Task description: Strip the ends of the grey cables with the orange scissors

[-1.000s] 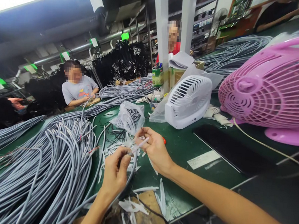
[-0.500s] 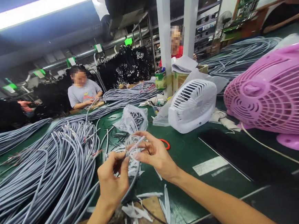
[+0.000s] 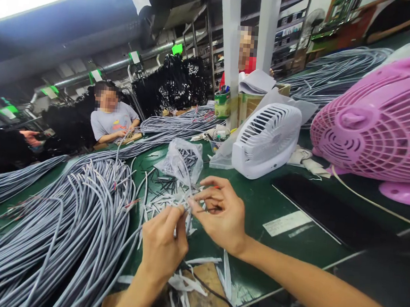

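Observation:
My left hand [image 3: 166, 235] is closed, thumb and forefinger pinching a grey cable [image 3: 188, 222] over the bench. Against the same spot, my right hand [image 3: 224, 215] has its thumb and forefinger together on the cable's end, its other fingers curled. Blur and the fingertips hide the exact grip and the cable's tip. Just beyond my hands are white strip scraps [image 3: 158, 203] and short dark offcuts [image 3: 167, 184]. A clear plastic bag [image 3: 181, 158] of short grey and black pieces sits behind them.
A large bundle of grey cables [image 3: 89, 220] covers the left. To the right stand a white fan [image 3: 266, 141] and a pink fan [image 3: 370, 124], with a black mat [image 3: 321, 207] in front. A wooden board [image 3: 208, 286] lies nearest me. A co-worker [image 3: 113, 118] sits across the bench.
Both hands have shifted slightly right, and the right fingers have curled in closer to the left fingertips. The pale cable end that slanted up between them is now mostly covered.

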The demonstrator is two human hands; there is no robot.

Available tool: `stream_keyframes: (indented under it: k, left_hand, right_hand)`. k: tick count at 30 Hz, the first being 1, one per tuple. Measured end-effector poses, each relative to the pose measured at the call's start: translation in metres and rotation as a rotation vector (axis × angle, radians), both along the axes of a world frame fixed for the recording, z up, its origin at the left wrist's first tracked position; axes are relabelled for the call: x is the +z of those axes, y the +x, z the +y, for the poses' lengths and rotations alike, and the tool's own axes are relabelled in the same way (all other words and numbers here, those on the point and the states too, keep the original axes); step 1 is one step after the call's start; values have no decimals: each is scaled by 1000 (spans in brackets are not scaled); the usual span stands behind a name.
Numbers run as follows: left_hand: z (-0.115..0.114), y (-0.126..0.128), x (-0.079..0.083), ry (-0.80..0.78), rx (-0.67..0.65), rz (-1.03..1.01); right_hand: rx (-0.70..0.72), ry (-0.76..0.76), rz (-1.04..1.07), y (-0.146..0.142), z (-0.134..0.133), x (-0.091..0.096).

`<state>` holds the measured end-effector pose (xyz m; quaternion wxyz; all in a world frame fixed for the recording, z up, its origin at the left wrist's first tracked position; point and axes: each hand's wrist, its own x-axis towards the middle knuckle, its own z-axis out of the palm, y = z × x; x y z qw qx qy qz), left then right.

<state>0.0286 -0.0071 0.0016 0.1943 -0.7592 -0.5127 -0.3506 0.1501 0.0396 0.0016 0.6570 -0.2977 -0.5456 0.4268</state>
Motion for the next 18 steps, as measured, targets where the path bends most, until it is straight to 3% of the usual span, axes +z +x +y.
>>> stream_keyframes:
  k: [4, 8, 10, 14, 16, 18]
  left_hand:
    - [0, -1, 6, -92, -100, -24]
    - [1, -4, 11, -64, -120, -158]
    - [1, -5, 13, -76, -110, -213]
    - [2, -7, 13, -217, -104, -386]
    - [2, -6, 13, -294, -107, -477]
    - [3, -6, 12, -360, -116, -557]
  right_hand:
    - [-45, -34, -54, 9, 22, 3]
    - [-137, -79, 111, 23, 43, 9]
    - [16, -92, 136, 27, 46, 12]
    - [597, -89, 2, 24, 35, 15]
    - [690, -106, 22, 19, 28, 15]
    - [642, -148, 102, 14, 24, 13]
